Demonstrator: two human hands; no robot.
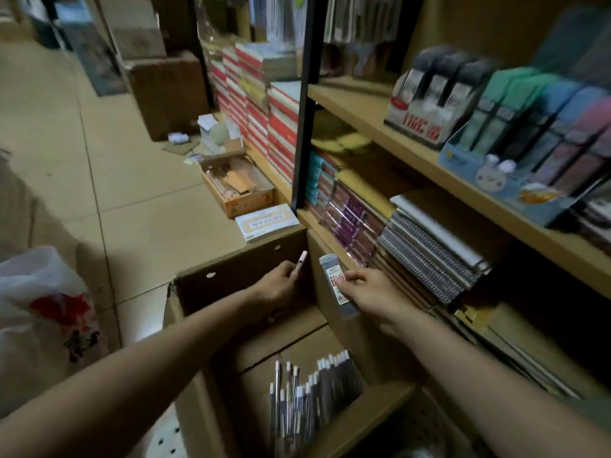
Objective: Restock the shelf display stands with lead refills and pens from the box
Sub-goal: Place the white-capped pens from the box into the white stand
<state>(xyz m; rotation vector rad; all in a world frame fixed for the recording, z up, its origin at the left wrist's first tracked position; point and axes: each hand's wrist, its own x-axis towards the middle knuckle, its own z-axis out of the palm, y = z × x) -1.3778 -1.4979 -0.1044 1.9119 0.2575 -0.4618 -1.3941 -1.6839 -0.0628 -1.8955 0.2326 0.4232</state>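
An open cardboard box (198, 312) stands on the floor below me. Several pens and slim refill packs (307, 391) lie in its near corner. My left hand (277, 285) pinches a single pen with a white cap (301, 262) above the box's far wall. Over the right wall, my right hand (367, 292) grips a flat grey lead refill pack (335, 285) with a white and red label. On the wooden shelf at upper right sit display stands: a white and red one (416, 123) and a pale blue one with a rabbit figure (489, 173), both holding packs.
Spiral notebooks (429, 252) and wrapped stacks fill the lower shelf to the right of the box. Red and white book stacks (264, 110) line the aisle. An orange carton (238, 190) and a white packet (264, 223) lie on the tiled floor. A plastic bag (43, 302) sits left.
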